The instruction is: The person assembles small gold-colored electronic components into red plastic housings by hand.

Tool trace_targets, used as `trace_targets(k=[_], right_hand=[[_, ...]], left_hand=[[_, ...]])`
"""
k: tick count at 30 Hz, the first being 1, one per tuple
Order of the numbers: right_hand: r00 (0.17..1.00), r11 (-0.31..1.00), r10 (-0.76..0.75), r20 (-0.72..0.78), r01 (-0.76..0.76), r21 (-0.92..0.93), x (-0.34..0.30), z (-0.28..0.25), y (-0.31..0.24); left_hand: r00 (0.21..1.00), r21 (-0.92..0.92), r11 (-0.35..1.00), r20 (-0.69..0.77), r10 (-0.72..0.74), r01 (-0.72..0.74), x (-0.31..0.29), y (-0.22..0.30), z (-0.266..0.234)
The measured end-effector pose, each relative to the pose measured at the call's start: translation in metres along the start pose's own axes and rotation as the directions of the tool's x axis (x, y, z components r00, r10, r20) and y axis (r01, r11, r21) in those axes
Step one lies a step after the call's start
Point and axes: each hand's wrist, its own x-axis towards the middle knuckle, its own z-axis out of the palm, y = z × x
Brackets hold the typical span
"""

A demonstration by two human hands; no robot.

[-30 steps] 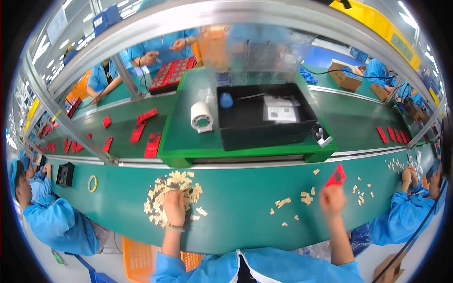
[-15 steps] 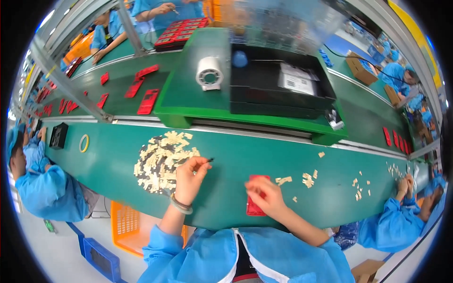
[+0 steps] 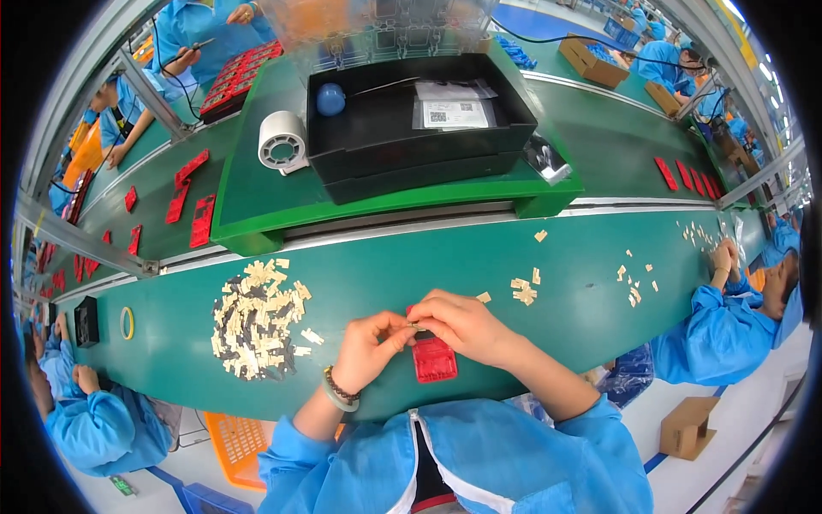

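Both my hands meet over a red plastic casing [image 3: 435, 360] that lies on the green bench close to my body. My left hand [image 3: 370, 347] is closed in a pinch, its thumb and forefinger on a small flat piece [image 3: 417, 325]. My right hand [image 3: 467, 325] is closed too, with its fingertips pressed at the same piece, which they partly hide. The casing's far part is covered by my fingers. Left of my left hand spreads a pile of small cream and black pieces [image 3: 257, 321], with a few loose ones at its right side.
Cream pieces [image 3: 524, 291] lie scattered to the right. A green raised stand [image 3: 257, 224] holds a black tray [image 3: 411, 163] and a white roll [image 3: 282, 141]. Beyond, red casings [image 3: 202, 221] rest on a belt. An orange basket [image 3: 235, 445] stands below the bench. Co-workers sit at both sides.
My left hand has moved from beside the pile to the red casing, bringing a small dark piece. Both hands now meet there. The whole view has shifted as my head turned.
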Motion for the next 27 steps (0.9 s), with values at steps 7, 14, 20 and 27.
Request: trace_targets(k=[7, 14, 20, 27], right_hand=[[0.925, 0.831, -0.335, -0.181, 0.199, -0.519, -0.007, 0.009, 0.002], [0.973, 1.000, 0.028, -0.230, -0.031, -0.007, -0.019, 0.029, 0.004], [0.886, 0.889, 0.335, -0.320, -0.410, -0.204, -0.043, -0.004, 0.033], [0.972, 0.972, 0.230, -0.050, -0.232, -0.028, -0.033, -0.020, 0.006]], left_hand=[[0.979, -0.529, 0.824, 0.092, -0.180, 0.202, -0.002, 0.000, 0.009], [0.966, -0.024, 0.980, -0.170, 0.193, -0.200, -0.005, 0.007, 0.017], [0.644, 0.343, 0.561, 0.213, 0.735, -0.753, -0.012, 0.000, 0.012], [0.588, 0.593, 0.356, 0.256, 0.767, -0.722, 0.004, -0.014, 0.019]])
